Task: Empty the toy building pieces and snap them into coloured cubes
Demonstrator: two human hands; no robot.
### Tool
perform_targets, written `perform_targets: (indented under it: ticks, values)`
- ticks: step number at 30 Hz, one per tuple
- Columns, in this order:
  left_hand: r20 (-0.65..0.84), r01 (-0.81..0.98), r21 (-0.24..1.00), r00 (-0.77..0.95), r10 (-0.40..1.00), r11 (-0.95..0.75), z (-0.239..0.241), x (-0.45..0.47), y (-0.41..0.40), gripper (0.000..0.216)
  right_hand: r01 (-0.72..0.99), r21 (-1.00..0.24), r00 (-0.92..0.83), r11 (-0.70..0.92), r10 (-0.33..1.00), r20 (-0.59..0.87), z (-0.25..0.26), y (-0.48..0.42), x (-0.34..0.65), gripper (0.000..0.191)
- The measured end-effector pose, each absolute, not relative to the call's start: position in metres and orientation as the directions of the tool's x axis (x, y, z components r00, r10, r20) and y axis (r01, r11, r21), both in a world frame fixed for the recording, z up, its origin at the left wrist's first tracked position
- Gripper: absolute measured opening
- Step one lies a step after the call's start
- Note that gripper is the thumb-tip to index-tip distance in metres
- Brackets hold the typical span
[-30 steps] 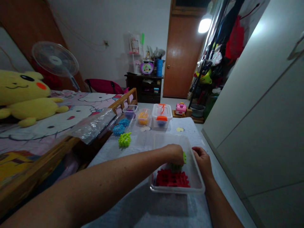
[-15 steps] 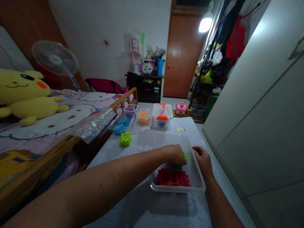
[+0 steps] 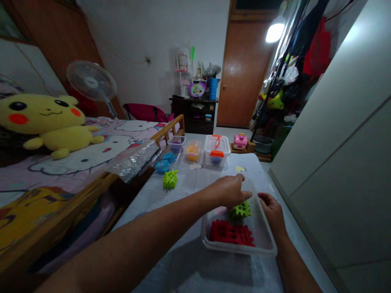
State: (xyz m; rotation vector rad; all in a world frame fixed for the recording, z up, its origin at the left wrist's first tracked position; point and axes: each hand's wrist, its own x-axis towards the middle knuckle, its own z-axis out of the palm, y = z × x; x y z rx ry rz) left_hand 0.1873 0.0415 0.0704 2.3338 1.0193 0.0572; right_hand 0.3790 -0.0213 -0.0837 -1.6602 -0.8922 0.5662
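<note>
A clear plastic box (image 3: 210,246) sits on the cloth-covered table in front of me. Inside, red interlocking toy blocks (image 3: 231,233) lie at the near end, with a rounded cluster of green blocks (image 3: 240,210) just behind them. My left hand (image 3: 233,190) is over the box, right above the green cluster, its thumb and fingers apart with nothing held. At the box's right side, my right hand (image 3: 272,208) has curled fingers on the rim. Another lime-green block cluster (image 3: 170,179) rests on the table to the left.
Blue block clusters (image 3: 163,166) lie in a clear tray at the left edge. Behind stand a tub of orange pieces (image 3: 192,152), a tub with purple pieces (image 3: 177,140) and a lidded box with orange clasps (image 3: 217,145). A wooden bed rail (image 3: 100,185) borders the left.
My left hand has let go of the green block cluster and risen a little above it, leaving it behind the red blocks. The view has swung slightly left. My right hand stays at the rim.
</note>
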Motion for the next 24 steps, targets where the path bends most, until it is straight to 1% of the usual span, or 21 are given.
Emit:
perform_targets:
  ticks: [2,3,5,7,9,11,13,14,17,22,24]
  values:
    - [0.02,0.542,0.634,0.701,0.713,-0.551,0.076,0.158,0.049,0.039,0.267,-0.957,0.601,-0.11,0.795,0.077,-0.085,-0.021,0.379,0.033]
    - [0.091,0.535,0.648,0.652,0.753,-0.542,0.075,0.14,0.054,0.033,0.269,-0.957,0.601,-0.111,0.796,0.076,-0.085,-0.022,0.379,0.033]
    - [0.17,0.621,0.624,0.485,0.858,-0.475,0.064,0.096,0.068,0.024,0.267,-0.957,0.595,-0.113,0.801,0.071,-0.085,-0.022,0.38,0.034]
    - [0.187,0.747,0.582,0.262,0.947,-0.321,0.043,0.051,0.083,0.023,0.258,-0.96,0.589,-0.113,0.805,0.064,-0.085,-0.022,0.38,0.035]
    - [0.158,0.791,0.589,0.088,0.983,-0.165,0.015,0.011,0.095,0.034,0.254,-0.96,0.589,-0.116,0.806,0.058,-0.084,-0.022,0.38,0.036]
    - [0.153,0.799,0.6,-0.07,0.986,-0.037,-0.016,-0.014,0.1,0.054,0.261,-0.958,0.585,-0.119,0.809,0.059,-0.084,-0.022,0.38,0.037]
    - [0.16,0.83,0.557,-0.13,0.979,0.019,-0.043,-0.021,0.1,0.077,0.267,-0.956,0.578,-0.121,0.814,0.058,-0.084,-0.022,0.38,0.038]
    - [0.156,0.846,0.531,-0.142,0.977,0.038,-0.053,-0.019,0.099,0.082,0.266,-0.956,0.575,-0.124,0.817,0.054,-0.084,-0.022,0.38,0.038]
    - [0.149,0.876,0.473,-0.191,0.97,0.1,-0.073,0.003,0.097,0.086,0.257,-0.956,0.569,-0.139,0.822,0.033,-0.085,-0.023,0.381,0.04]
    - [0.205,0.885,0.424,-0.303,0.931,0.195,-0.078,0.029,0.104,0.084,0.235,-0.96,0.58,-0.151,0.815,0.014,-0.083,-0.024,0.38,0.039]
    - [0.241,0.895,0.394,-0.32,0.916,0.209,-0.079,0.031,0.107,0.084,0.231,-0.961,0.576,-0.151,0.818,0.01,-0.082,-0.024,0.379,0.038]
